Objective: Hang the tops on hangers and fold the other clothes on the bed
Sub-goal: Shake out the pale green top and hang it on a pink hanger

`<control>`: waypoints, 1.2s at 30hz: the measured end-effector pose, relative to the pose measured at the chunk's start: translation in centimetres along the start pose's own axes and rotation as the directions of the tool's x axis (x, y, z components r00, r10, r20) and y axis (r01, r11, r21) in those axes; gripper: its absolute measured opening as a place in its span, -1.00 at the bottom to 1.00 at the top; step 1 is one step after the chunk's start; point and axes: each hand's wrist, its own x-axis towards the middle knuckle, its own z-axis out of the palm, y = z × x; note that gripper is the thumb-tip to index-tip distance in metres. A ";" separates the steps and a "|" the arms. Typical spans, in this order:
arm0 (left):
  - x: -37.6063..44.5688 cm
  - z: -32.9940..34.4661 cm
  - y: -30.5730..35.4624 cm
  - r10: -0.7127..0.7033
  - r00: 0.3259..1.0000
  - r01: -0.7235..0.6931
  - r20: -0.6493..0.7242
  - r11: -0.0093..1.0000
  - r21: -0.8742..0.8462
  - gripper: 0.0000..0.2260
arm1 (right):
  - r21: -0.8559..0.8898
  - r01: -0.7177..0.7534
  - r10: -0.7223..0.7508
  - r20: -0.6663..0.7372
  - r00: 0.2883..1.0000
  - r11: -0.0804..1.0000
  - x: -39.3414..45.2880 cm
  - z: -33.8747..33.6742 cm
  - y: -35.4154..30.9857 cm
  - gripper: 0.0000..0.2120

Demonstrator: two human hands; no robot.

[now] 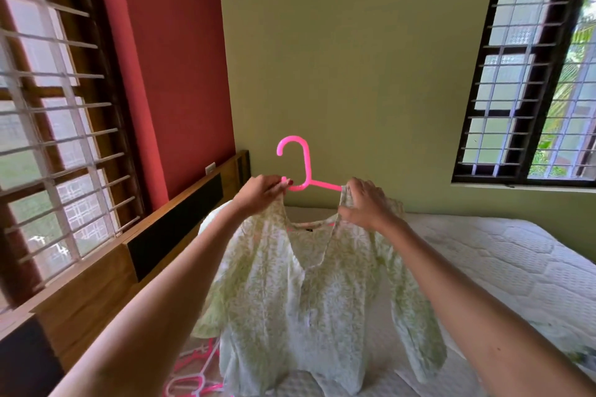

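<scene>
A white top with a pale green print [300,293] hangs in the air over the bed, on a pink plastic hanger [301,164] whose hook sticks up above the neckline. My left hand [259,193] pinches the top's left shoulder together with the hanger's left arm. My right hand [364,203] grips the right shoulder fabric over the hanger's other arm. The lower part of the hanger is hidden inside the top.
Below lies the bed with a white quilted mattress [483,255] and a wooden headboard [106,271] on the left. Several pink and white hangers [193,374] lie on the mattress near the bottom. Barred windows are on the left and right walls.
</scene>
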 end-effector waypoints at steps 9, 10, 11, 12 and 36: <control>-0.9 -4.1 -3.6 -0.150 0.986 0.113 0.077 0.927 0.357 -0.87 | 0.146 -0.050 0.065 -0.103 0.993 0.988 2.3 -0.7 -1.8 -0.82; -0.9 -4.0 -3.4 -0.148 0.987 0.117 0.068 0.933 0.341 -0.92 | 0.156 -0.026 0.048 -0.142 0.989 0.987 2.5 -0.6 -2.2 -0.85; -1.0 -4.0 -3.2 -0.158 0.986 0.132 0.054 0.936 0.327 -0.92 | 0.152 -0.002 0.030 -0.180 0.983 0.988 2.8 -0.5 -2.7 -0.87; -1.1 -4.2 -3.2 -0.176 0.984 0.158 0.030 0.936 0.315 -0.88 | 0.128 0.012 0.015 -0.210 0.978 0.992 3.0 -0.4 -3.4 -0.86; -23.0 -13.4 4.4 -0.425 0.615 0.731 -0.664 0.623 0.279 -0.81 | 0.408 0.295 -0.227 -0.207 0.952 0.864 -1.8 -3.4 -19.3 -0.82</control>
